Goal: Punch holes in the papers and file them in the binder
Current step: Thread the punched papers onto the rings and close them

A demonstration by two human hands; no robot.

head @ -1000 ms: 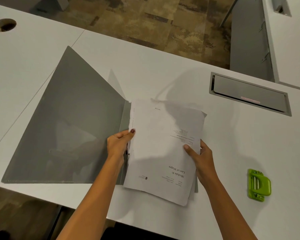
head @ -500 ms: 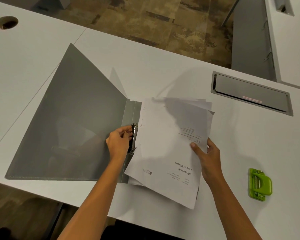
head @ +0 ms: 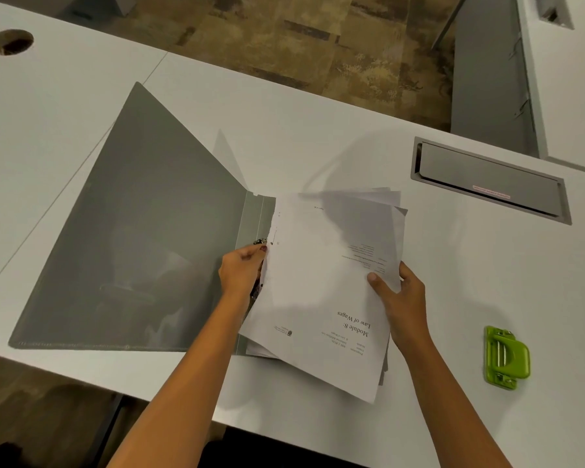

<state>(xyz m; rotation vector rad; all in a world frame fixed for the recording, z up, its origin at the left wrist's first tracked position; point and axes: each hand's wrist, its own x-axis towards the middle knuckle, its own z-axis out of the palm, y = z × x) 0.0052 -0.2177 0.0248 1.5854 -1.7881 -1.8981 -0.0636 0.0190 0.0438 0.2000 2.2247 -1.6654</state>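
One open grey binder point(head: 142, 231) lies centre-left on the white worktop point(head: 318, 130); one green hole punch point(head: 505, 358) sits lower right. Two hands: left hand point(head: 242, 270) pinches at the half-hidden rings, right hand point(head: 401, 295) grips the papers point(head: 321, 282), their count unclear.

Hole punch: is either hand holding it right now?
No, the green hole punch lies alone on the desk, right of the right hand gripping the papers.
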